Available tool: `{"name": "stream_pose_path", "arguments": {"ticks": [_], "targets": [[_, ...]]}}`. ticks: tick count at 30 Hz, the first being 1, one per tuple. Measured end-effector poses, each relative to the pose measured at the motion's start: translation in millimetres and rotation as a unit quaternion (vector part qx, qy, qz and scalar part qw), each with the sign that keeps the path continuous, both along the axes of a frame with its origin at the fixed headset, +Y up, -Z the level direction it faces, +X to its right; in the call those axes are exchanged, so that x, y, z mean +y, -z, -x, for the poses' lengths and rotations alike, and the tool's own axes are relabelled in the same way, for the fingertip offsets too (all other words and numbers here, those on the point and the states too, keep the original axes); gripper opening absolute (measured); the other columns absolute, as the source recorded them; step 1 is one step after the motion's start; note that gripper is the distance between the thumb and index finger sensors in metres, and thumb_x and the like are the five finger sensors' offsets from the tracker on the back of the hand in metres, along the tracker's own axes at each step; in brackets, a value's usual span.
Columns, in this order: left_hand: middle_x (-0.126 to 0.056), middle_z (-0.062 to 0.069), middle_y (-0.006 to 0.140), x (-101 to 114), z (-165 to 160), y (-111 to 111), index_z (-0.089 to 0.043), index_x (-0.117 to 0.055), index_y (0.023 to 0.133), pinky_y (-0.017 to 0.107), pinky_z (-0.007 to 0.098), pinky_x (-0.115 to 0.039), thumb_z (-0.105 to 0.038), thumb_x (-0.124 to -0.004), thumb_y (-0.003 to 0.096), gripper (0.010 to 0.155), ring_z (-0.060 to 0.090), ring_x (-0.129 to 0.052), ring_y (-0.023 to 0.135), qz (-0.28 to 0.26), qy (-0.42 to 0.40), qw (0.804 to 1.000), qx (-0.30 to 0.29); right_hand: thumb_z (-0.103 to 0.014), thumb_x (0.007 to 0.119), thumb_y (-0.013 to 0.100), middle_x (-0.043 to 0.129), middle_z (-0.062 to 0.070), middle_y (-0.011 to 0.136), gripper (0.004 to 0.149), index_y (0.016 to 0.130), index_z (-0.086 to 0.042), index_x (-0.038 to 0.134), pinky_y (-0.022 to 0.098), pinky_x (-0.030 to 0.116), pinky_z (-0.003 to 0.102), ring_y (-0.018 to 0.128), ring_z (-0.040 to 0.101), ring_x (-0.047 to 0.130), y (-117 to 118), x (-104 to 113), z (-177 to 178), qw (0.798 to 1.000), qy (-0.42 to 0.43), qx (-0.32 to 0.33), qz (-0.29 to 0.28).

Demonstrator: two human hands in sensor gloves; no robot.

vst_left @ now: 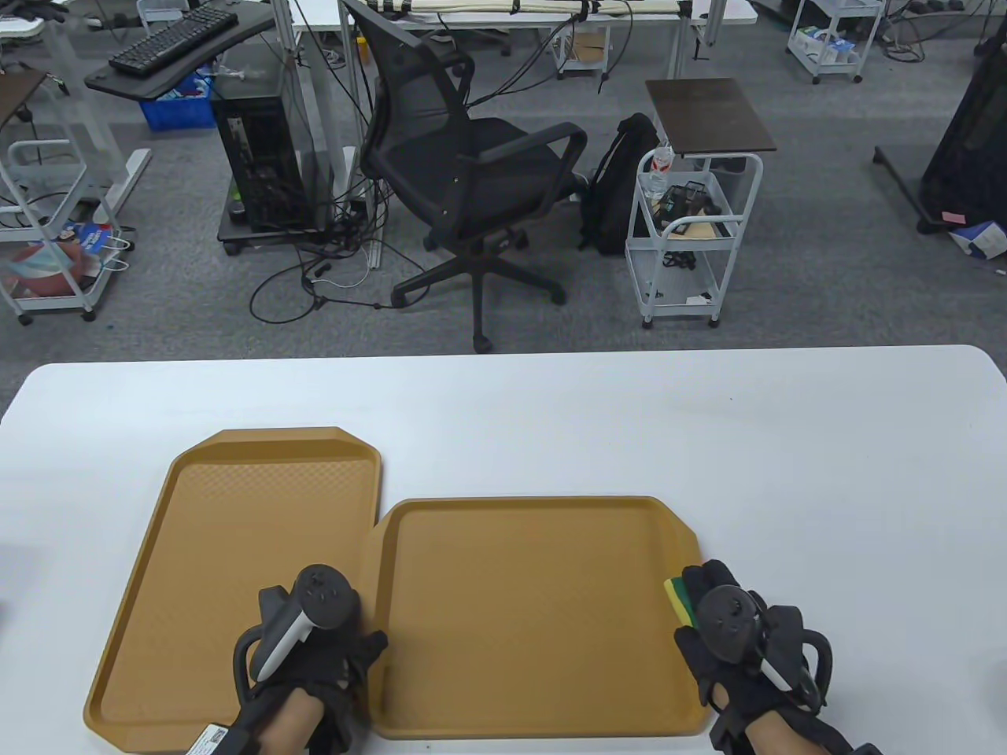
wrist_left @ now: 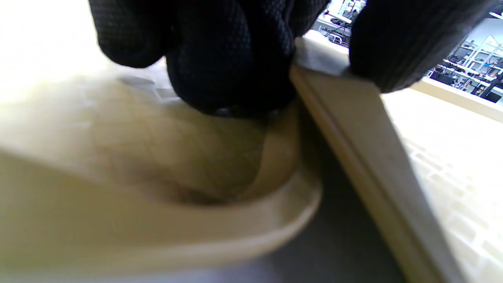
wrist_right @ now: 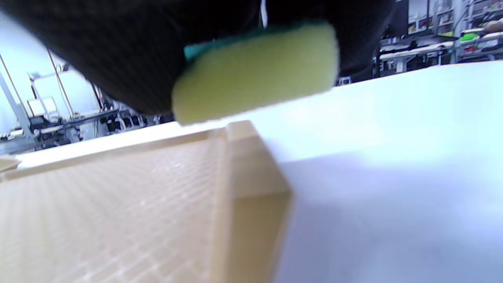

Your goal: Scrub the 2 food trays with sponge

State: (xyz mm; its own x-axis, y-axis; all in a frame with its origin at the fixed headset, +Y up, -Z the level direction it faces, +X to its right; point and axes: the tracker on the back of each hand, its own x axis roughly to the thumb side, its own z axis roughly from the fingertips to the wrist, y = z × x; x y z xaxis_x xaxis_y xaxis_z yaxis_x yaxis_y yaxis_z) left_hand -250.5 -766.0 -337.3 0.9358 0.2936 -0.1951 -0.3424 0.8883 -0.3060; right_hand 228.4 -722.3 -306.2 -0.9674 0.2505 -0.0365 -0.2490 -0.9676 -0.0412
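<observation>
So the white table (vst_left: 503,409) takes up the whole lower half of the table view, and the two tan food trays sit side by side on it near the front edge, rims touching or just about. The left tray (vst_left: 236,550) runs lengthwise away from the person, the right tray (vst_left: 535,613) lies crosswise and sits a bit closer in. Left hand (vst_left: 315,653) is planted right where the two trays meet; in the left wrist view the gloved fingers (wrist_left: 232,59) are curled down over the right tray's rim with the thumb on its other side, so I'd call that a grip on the rim, probably to keep that tray from sliding around once the scrubbing starts. Right hand (vst_left: 735,629) is at the right tray's right edge with its fingers wrapped around the sponge (vst_left: 680,602), yellow foam with a green scouring layer. In the right wrist view the sponge hangs just over the tray's corner, yellow side down, apparently not touching the tray yet. My guess is that it's about to come down onto the right tray first, and neither tray looks wet or soapy, so the job's basically at the start.
</observation>
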Motion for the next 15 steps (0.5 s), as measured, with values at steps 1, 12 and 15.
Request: {"name": "stream_pose_path", "arguments": {"ticks": [1,12,15], "targets": [[-0.097,0.004,0.069,0.1,-0.4,-0.2,-0.017,-0.063,0.106,0.054,0.051,-0.078,-0.057,-0.088,0.0397,0.082,0.029,-0.098,0.052,-0.001,0.003,1.000,0.000,-0.038,0.092,0.043,0.052,0.010,0.114,0.072,0.106,-0.024,0.059,0.067,0.072,0.057,0.089,0.042,0.076,-1.3,-0.3,-5.5,1.000,0.015,-0.002,-0.004],[-0.101,0.005,0.068,2.2,-2.8,1.3,-0.014,-0.066,0.105,0.051,0.051,-0.080,-0.055,-0.094,0.0371,0.084,0.029,-0.100,0.048,0.002,0.005,1.000,0.030,-0.038,0.092,0.043,0.051,0.010,0.114,0.072,0.106,-0.024,0.059,0.068,0.071,0.057,0.090,0.042,0.075,-1.9,8.8,-21.1,0.998,0.068,-0.009,-0.007],[-0.102,0.006,0.068,4.8,0.0,3.0,-0.012,-0.068,0.104,0.051,0.052,-0.081,-0.055,-0.094,0.0367,0.084,0.029,-0.101,0.047,0.011,-0.009,0.999,0.042,-0.038,0.092,0.043,0.051,0.010,0.114,0.072,0.106,-0.024,0.059,0.068,0.071,0.057,0.090,0.042,0.075,-3.0,10.7,-19.5,0.998,0.062,0.000,-0.012]]}}
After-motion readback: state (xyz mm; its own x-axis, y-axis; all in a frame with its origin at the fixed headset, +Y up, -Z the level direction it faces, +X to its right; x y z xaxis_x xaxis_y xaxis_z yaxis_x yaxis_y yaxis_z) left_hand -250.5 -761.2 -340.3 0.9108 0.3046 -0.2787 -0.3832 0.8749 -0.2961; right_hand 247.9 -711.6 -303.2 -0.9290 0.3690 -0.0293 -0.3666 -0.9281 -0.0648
